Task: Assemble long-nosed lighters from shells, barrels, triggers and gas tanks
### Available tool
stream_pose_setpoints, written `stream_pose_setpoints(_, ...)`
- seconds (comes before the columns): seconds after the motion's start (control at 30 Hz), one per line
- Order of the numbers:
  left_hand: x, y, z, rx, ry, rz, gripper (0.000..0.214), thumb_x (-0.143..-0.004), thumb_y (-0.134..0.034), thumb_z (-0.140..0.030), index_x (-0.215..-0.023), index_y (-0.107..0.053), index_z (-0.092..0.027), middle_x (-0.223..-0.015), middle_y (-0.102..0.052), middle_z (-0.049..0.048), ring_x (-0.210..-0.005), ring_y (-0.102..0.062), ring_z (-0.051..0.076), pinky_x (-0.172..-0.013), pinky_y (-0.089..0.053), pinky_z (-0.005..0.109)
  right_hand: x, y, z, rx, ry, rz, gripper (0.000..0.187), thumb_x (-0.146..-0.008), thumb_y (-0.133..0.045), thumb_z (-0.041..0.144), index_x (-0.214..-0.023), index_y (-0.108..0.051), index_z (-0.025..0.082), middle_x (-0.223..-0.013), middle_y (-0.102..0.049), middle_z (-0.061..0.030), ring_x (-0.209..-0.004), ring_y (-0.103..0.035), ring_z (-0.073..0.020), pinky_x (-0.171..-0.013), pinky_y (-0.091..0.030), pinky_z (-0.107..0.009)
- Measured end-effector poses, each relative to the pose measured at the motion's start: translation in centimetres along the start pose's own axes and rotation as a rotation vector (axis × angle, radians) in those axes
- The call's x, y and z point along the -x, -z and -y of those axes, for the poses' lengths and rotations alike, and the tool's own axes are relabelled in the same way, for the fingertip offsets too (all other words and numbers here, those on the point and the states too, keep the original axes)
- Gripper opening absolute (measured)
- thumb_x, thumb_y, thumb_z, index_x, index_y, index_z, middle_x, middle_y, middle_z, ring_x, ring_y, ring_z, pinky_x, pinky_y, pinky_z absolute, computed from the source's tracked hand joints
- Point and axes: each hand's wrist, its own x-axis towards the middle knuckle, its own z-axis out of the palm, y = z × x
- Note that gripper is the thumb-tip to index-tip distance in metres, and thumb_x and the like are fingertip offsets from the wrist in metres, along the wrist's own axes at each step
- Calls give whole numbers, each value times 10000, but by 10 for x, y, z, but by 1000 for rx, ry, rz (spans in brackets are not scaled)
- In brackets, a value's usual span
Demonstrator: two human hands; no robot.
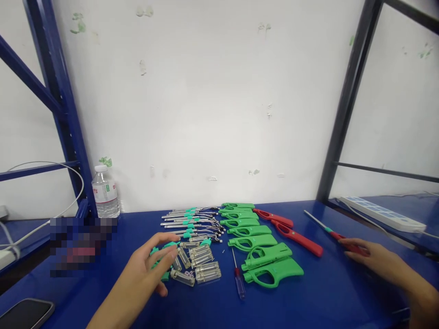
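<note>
My left hand (151, 269) reaches over a pile of small clear tubes (199, 265) and teal plastic parts (161, 252) on the blue table (308, 292); its fingers are curled loosely over the teal parts. My right hand (373, 260) lies at the right with its fingertips on the red handle of an assembled long lighter (331, 230). Between the hands lie a row of green lighter shells (254, 235), two red shells (291, 233), metal rods with teal fittings (188, 219) and a small screwdriver (238, 274).
A water bottle (104, 192) stands at the back left by the blue rack post (65, 105). A phone (24, 313) lies at the near left corner. A white power strip (380, 213) sits on the right shelf beyond a dark post (343, 100).
</note>
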Motion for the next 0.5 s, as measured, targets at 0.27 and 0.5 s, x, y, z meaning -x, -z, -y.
stream_pose_setpoints(0.27,-8,27,2,-180,-133,-1,454,-845,-700,-666,-940,-751,-225,-955,-753,77,-913,-685,277,-487,-465,209,1,8,36,-2,-23,97,614,-738,-549,678,-1124,-797,270,-1165,-835,-147,-1117,-777,-404,-976,-568,-474)
stream_pose_setpoints(0.5,-12,34,8,-163,-106,26,467,-832,-708,-652,-995,-747,-216,-872,-750,75,-872,-688,281,-495,-449,220,-4,-38,60,19,31,219,599,-599,-722,705,-980,-833,256,-966,-856,-113,-930,-814,-365,-818,-633,-416)
